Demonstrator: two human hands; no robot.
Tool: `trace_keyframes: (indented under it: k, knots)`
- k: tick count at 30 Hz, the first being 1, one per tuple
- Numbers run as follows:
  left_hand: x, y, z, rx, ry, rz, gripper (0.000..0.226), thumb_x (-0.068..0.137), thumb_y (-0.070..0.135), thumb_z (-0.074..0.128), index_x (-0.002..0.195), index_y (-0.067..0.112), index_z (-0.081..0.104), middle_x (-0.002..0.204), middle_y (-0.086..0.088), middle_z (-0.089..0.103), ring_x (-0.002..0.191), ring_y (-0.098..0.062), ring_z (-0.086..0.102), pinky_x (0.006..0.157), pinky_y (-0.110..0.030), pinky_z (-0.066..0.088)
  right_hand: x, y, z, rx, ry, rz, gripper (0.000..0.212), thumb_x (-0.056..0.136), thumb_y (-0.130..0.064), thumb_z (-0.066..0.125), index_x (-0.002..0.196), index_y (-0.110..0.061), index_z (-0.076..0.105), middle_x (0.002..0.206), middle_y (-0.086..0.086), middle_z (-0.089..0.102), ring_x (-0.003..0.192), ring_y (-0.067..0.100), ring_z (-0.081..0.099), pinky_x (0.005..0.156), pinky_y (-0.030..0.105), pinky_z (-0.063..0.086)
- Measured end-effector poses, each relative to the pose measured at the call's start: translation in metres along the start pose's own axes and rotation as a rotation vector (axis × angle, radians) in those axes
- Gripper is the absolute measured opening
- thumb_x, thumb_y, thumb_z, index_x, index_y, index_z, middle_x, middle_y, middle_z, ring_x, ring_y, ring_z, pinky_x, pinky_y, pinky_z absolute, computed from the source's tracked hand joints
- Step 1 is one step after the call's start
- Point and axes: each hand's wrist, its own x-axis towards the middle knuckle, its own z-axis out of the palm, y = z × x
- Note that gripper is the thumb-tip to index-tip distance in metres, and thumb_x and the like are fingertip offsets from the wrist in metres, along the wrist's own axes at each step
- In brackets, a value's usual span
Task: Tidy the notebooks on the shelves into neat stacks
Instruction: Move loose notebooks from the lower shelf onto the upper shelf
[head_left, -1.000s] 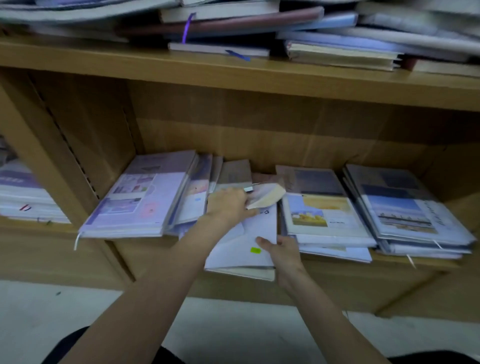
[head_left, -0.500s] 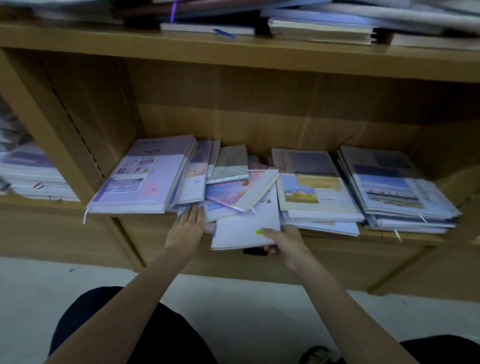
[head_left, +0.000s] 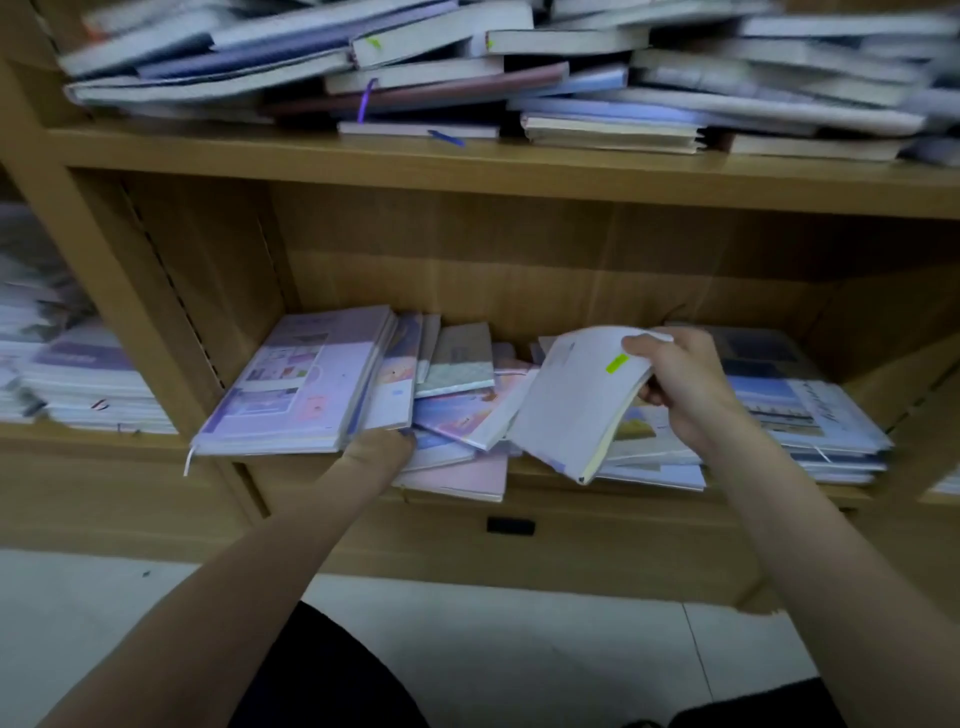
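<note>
My right hand (head_left: 685, 387) grips a white notebook (head_left: 576, 400) with a green sticker, lifted and tilted above the middle of the lower shelf (head_left: 545, 470). My left hand (head_left: 379, 452) reaches under the loose notebooks (head_left: 457, 410) in the middle, its fingers hidden beneath them. A lilac stack (head_left: 296, 384) leans at the left of the compartment. Under my right hand lies a stack with a yellow picture (head_left: 644, 441), and a blue-covered stack (head_left: 810, 410) lies at the far right.
The upper shelf (head_left: 467, 166) carries a messy heap of notebooks (head_left: 467, 67). Another pile (head_left: 78, 384) fills the compartment to the left, past the upright divider (head_left: 119, 291). A pale floor (head_left: 519, 649) lies below, with my dark-clothed knees near the bottom edge.
My right hand has lifted the white notebook off the pile and swung it up to the right. My left hand has slid under the loose middle notebooks. The camera tilted upward.
</note>
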Motion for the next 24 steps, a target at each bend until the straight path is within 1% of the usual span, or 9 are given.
trace_keyframes:
  k: [3,6,8,9,13,15,17,20,24]
  knots:
    - [-0.014,0.011,0.007,0.057,0.085,-0.067,0.040,0.094,-0.002,0.036,0.134,-0.001,0.034,0.128,-0.015,0.055,0.116,-0.032,0.055,0.091,-0.040,0.046,-0.007,-0.012,-0.009,-0.099,0.024,-0.172,0.005,0.095,-0.013,0.051,0.098,-0.014,0.055,0.074,0.003,0.057,0.056,0.016,0.053,0.041,0.021,0.040]
    - [-0.027,0.016,0.007,0.065,0.153,-0.091,0.037,0.090,-0.003,0.041,0.127,0.001,0.041,0.125,-0.012,0.056,0.115,-0.027,0.057,0.090,-0.034,0.046,-0.012,0.009,-0.020,-0.216,0.011,-0.335,0.029,0.097,-0.013,0.049,0.114,-0.036,0.045,0.095,-0.019,0.052,0.082,0.008,0.058,0.055,0.025,0.052]
    - [-0.035,0.015,0.000,0.056,0.199,-0.083,0.037,0.090,-0.003,0.042,0.126,0.004,0.042,0.126,-0.010,0.056,0.116,-0.025,0.056,0.089,-0.033,0.045,-0.013,0.043,-0.018,-0.134,0.045,-0.217,0.026,0.097,-0.008,0.045,0.101,-0.031,0.056,0.101,-0.015,0.056,0.093,0.020,0.059,0.070,0.046,0.054]
    - [-0.039,0.015,-0.003,0.056,0.221,-0.074,0.036,0.091,-0.002,0.041,0.126,0.005,0.043,0.126,-0.009,0.056,0.116,-0.025,0.056,0.089,-0.033,0.045,-0.011,0.060,-0.016,-0.104,0.088,-0.145,0.028,0.097,-0.005,0.044,0.093,-0.028,0.060,0.108,-0.009,0.059,0.096,0.025,0.059,0.073,0.048,0.053]
    - [-0.047,0.019,-0.001,0.045,0.215,-0.019,0.041,0.090,-0.001,0.041,0.129,0.010,0.042,0.122,-0.007,0.059,0.112,-0.027,0.057,0.087,-0.032,0.044,0.000,0.108,-0.001,-0.121,-0.018,0.139,0.029,0.096,-0.006,0.046,0.079,-0.019,0.066,0.124,0.008,0.057,0.111,0.030,0.055,0.082,0.041,0.052]
    - [-0.037,0.017,0.008,0.050,0.173,-0.024,0.052,0.091,0.001,0.041,0.141,0.008,0.028,0.129,-0.010,0.054,0.117,-0.028,0.053,0.105,-0.040,0.033,0.003,0.119,0.003,-0.126,-0.072,0.209,0.030,0.096,-0.007,0.046,0.077,-0.020,0.065,0.128,0.009,0.055,0.113,0.031,0.054,0.089,0.045,0.051]
    - [-0.025,0.020,0.016,0.033,0.148,-0.006,0.058,0.094,0.003,0.039,0.146,0.008,0.014,0.144,-0.016,0.036,0.128,-0.032,0.041,0.113,-0.049,0.017,0.008,0.120,0.001,-0.237,-0.020,0.155,0.030,0.096,-0.006,0.045,0.080,-0.015,0.067,0.132,0.009,0.054,0.116,0.032,0.053,0.092,0.043,0.049]
    - [-0.019,0.026,0.027,-0.037,0.100,0.033,0.063,0.095,0.001,0.035,0.148,0.005,0.002,0.155,-0.019,0.006,0.141,-0.034,0.017,0.113,-0.046,0.017,0.020,0.109,-0.003,-0.519,0.027,-0.003,0.026,0.096,-0.004,0.043,0.108,-0.004,0.066,0.132,0.013,0.055,0.122,0.031,0.048,0.093,0.030,0.038]
    - [-0.017,0.022,0.035,-0.108,0.140,-0.008,0.063,0.096,-0.001,0.028,0.149,0.014,-0.004,0.156,-0.014,0.003,0.142,-0.035,0.015,0.112,-0.041,0.023,0.039,0.104,0.007,-1.147,-0.136,-0.028,0.045,0.096,-0.029,0.049,0.137,-0.014,0.042,0.153,0.015,0.019,0.141,0.033,0.016,0.111,0.039,0.022]
